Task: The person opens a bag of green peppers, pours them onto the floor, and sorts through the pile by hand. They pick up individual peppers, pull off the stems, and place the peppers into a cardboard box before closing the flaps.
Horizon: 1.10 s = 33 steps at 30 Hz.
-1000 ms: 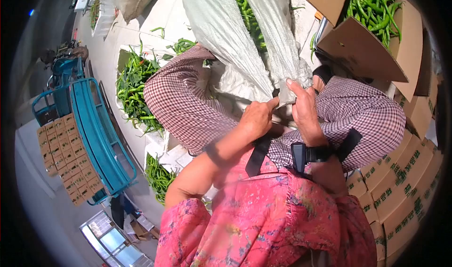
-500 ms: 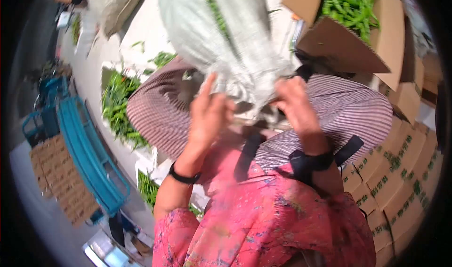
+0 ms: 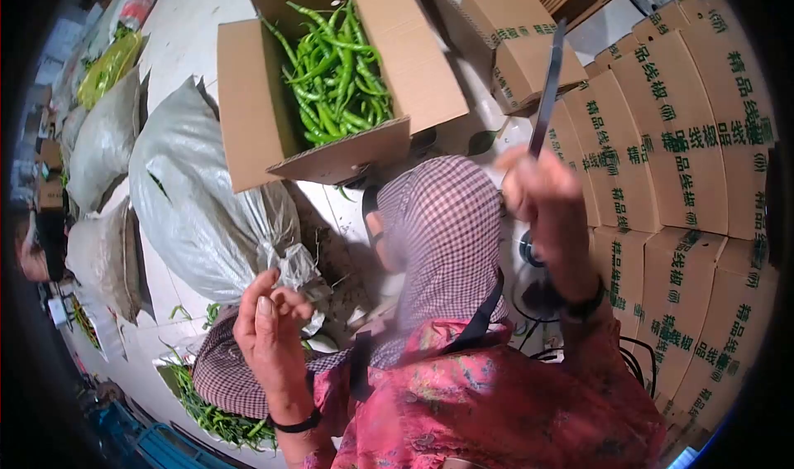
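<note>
A knife (image 3: 547,93) with a long, narrow blade points upward from my right hand (image 3: 542,192), whose fingers are wrapped round its handle. My left hand (image 3: 269,328) is raised with its fingers loosely curled and apart, holding nothing. Just beyond it lies the gathered mouth of a white woven sack (image 3: 194,208), which has a small slit in its side. In front of my knees an open cardboard box (image 3: 248,113) holds long green peppers (image 3: 339,76).
Stacked printed cartons (image 3: 641,138) fill the right side. A smaller carton (image 3: 529,43) stands behind the open box. More full sacks (image 3: 107,146) line the left. Green peppers (image 3: 219,415) lie by my left knee, and black cables (image 3: 637,353) run at my right.
The view has swung to the right. Both hands have left the sack's mouth, and my right hand now holds the knife up, away from the sack.
</note>
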Motion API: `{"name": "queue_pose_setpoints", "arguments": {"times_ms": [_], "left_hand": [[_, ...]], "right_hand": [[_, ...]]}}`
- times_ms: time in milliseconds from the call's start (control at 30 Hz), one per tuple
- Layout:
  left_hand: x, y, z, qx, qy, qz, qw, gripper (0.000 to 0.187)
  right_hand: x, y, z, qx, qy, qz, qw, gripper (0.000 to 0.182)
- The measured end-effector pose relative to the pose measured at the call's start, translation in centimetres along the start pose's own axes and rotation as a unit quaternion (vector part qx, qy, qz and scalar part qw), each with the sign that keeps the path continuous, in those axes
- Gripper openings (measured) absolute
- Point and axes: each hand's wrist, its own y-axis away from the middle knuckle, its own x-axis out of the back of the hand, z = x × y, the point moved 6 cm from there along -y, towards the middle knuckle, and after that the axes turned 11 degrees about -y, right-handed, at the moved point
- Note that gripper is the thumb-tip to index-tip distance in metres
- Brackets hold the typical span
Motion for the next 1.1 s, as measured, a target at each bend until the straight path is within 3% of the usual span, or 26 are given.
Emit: {"name": "queue_pose_setpoints", "arguments": {"times_ms": [33, 100, 167, 267, 300, 333, 367, 400, 433, 500, 533, 567, 600, 633, 667, 733, 767, 800, 833, 867, 900, 967, 1033, 1067, 1100], "left_hand": [[1.1, -0.1, -0.5, 0.020, -0.028, 0.009, 0.999, 0.032], [3.3, -0.2, -1.1, 0.052, -0.066, 0.047, 0.995, 0.028], [5.2, 0.1, -0.9, 0.079, -0.071, 0.066, 0.992, 0.027], [7.6, 1.1, 0.5, 0.086, -0.123, 0.078, 0.986, 0.032], [8.8, 1.9, 1.4, 0.081, -0.153, 0.081, 0.982, 0.035], [10.4, 2.4, 2.6, 0.078, -0.189, 0.083, 0.975, 0.037], [11.4, 2.7, 4.2, 0.050, -0.216, 0.092, 0.971, 0.038], [13.1, 3.3, 5.7, 0.050, -0.254, 0.111, 0.959, 0.037], [14.1, 3.3, 7.2, 0.045, -0.253, 0.131, 0.958, 0.037], [17.2, 3.9, 9.2, 0.020, -0.273, 0.141, 0.951, 0.037], [19.2, 4.3, 9.0, 0.045, -0.269, 0.181, 0.945, 0.036], [21.1, 4.5, 8.4, 0.070, -0.263, 0.215, 0.938, 0.036], [23.1, 4.2, 7.1, 0.088, -0.283, 0.227, 0.928, 0.035], [25.0, 4.0, 5.2, 0.105, -0.301, 0.235, 0.918, 0.034], [26.4, 4.1, 2.8, 0.141, -0.308, 0.239, 0.910, 0.034], [28.7, 3.3, -2.3, 0.173, -0.335, 0.220, 0.900, 0.039], [29.5, 2.4, -4.8, 0.164, -0.309, 0.193, 0.916, 0.048], [29.9, 1.6, -6.8, 0.149, -0.275, 0.182, 0.932, 0.056], [30.4, 0.6, -8.7, 0.124, -0.337, 0.153, 0.921, 0.065], [28.6, -0.7, -8.5, 0.141, -0.424, 0.143, 0.883, 0.074], [27.9, -2.2, -9.5, 0.078, -0.446, 0.086, 0.888, 0.079], [24.9, -4.4, -9.2, 0.097, -0.532, 0.011, 0.841, 0.079], [24.0, -6.4, -9.3, 0.004, -0.615, -0.017, 0.789, 0.068], [24.7, -7.3, -10.4, 0.005, -0.610, -0.016, 0.792, 0.068], [25.6, -8.4, -11.7, -0.036, -0.661, -0.012, 0.750, 0.052]], "right_hand": [[1.4, -1.3, -0.8, 0.011, 0.094, 0.057, 0.994, 0.028], [5.2, -4.6, 2.3, 0.026, 0.123, 0.024, 0.992, 0.025], [8.4, -7.6, 6.7, 0.026, 0.334, 0.011, 0.942, 0.022], [13.4, -11.5, 14.0, 0.012, 0.281, 0.004, 0.960, 0.019], [17.5, -14.9, 18.5, 0.050, 0.385, 0.019, 0.921, 0.017], [20.2, -17.2, 21.7, 0.059, 0.263, -0.011, 0.963, 0.014], [19.3, -17.8, 21.4, -0.166, 0.115, 0.047, 0.978, 0.020], [18.1, -18.9, 20.0, -0.057, 0.268, -0.038, 0.961, 0.033], [17.9, -19.9, 18.1, 0.086, 0.403, -0.004, 0.911, 0.036], [17.6, -21.9, 13.8, 0.070, 0.392, 0.039, 0.916, 0.037], [12.4, -18.7, 8.9, 0.094, 0.280, 0.033, 0.955, 0.032], [7.4, -15.1, 5.1, 0.033, 0.151, 0.018, 0.988, 0.030], [2.1, -11.2, 1.0, 0.069, 0.118, 0.023, 0.990, 0.028], [0.3, -8.5, -1.4, 0.115, 0.158, 0.036, 0.980, 0.022], [-1.6, -5.8, -2.9, 0.133, 0.137, -0.035, 0.981, 0.016], [-7.3, 0.1, -3.3, 0.158, 0.295, -0.121, 0.935, 0.013], [-10.7, 1.4, -1.2, 0.128, 0.263, -0.229, 0.929, 0.017], [-14.8, 2.7, 2.3, -0.073, 0.050, -0.216, 0.972, 0.017], [-18.4, 1.8, 6.6, 0.084, 0.330, -0.472, 0.813, 0.016], [-21.6, 2.4, 9.9, 0.091, 0.261, -0.511, 0.814, 0.017], [-23.4, 3.2, 13.4, 0.191, 0.301, -0.544, 0.760, 0.010], [-25.3, 1.7, 24.6, 0.020, 0.507, -0.540, 0.671, 0.010], [-27.8, -0.7, 28.0, 0.065, 0.525, -0.470, 0.707, 0.013], [-28.8, -1.8, 28.4, 0.075, 0.526, -0.436, 0.727, 0.018], [-30.0, -3.1, 28.6, 0.087, 0.526, -0.402, 0.745, 0.023]]}}
